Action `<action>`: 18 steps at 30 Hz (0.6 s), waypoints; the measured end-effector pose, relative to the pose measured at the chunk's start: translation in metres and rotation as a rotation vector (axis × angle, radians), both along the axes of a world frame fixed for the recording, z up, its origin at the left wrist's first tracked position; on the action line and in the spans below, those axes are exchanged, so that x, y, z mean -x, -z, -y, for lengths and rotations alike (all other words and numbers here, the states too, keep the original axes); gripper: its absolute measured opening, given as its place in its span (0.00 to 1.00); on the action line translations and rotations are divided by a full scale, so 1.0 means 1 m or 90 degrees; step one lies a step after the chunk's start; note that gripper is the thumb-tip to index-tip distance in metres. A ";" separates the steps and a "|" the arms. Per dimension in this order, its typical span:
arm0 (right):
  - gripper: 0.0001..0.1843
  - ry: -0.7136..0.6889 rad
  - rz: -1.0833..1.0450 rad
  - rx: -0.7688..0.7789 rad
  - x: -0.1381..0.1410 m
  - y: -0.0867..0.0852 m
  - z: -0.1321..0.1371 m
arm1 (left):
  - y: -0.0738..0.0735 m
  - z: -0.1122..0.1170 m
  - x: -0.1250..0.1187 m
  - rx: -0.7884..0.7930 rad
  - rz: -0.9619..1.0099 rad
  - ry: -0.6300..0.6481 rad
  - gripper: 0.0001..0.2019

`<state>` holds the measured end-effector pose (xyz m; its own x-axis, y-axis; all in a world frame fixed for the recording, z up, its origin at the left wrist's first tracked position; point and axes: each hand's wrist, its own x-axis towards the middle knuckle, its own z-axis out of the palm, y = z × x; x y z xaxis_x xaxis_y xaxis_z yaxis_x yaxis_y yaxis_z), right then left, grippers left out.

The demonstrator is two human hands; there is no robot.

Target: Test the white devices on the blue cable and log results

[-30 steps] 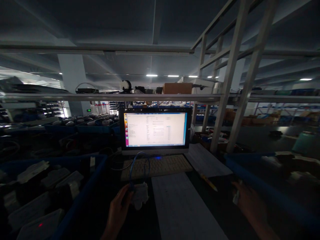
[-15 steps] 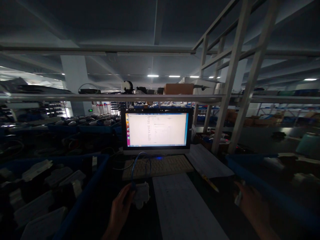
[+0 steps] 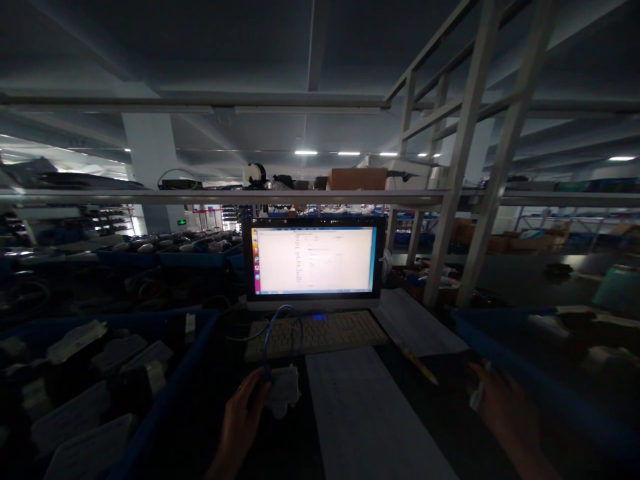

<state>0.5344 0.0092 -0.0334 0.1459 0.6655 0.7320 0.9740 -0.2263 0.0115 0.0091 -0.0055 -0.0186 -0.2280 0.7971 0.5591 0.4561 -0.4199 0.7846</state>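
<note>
Over the last second the page on the monitor (image 3: 315, 260) has thinned: a block of text at its left and a column at its right are gone, so we judge that the form has refreshed or moved on. A red spot seen on a case in the left bin has also vanished. Both hands hold much the same positions. Our left hand (image 3: 243, 405) pinches the blue cable (image 3: 267, 367) where it meets the pale device (image 3: 284, 392), just in front of the keyboard (image 3: 320, 335) and beside the paper sheet (image 3: 363, 413). Our right hand (image 3: 505, 403) is curled at a small pale object (image 3: 477, 395); we cannot tell whether it grips or merely rests there. Containers: the left bin (image 3: 183, 370) holds pale-topped cases (image 3: 90, 445) lying at various angles; the right bin (image 3: 480, 333) holds pale and dark items, too dim to identify.
</note>
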 end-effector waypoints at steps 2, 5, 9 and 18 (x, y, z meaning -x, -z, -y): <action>0.17 0.001 0.011 0.005 -0.002 0.002 -0.001 | 0.000 0.000 0.000 0.005 0.005 -0.005 0.22; 0.18 0.007 0.027 0.010 -0.003 0.003 -0.002 | 0.000 0.000 -0.001 0.007 0.016 -0.004 0.21; 0.18 0.017 0.037 0.009 -0.002 0.003 -0.001 | -0.003 0.001 -0.002 0.019 0.024 0.003 0.21; 0.19 0.016 0.034 0.015 0.002 -0.004 0.000 | -0.011 0.009 -0.003 -0.041 0.045 -0.115 0.21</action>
<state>0.5326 0.0088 -0.0299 0.1243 0.6798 0.7228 0.9659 -0.2498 0.0688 0.0119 -0.0142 -0.0072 -0.4039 0.7028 0.5856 0.4738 -0.3869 0.7911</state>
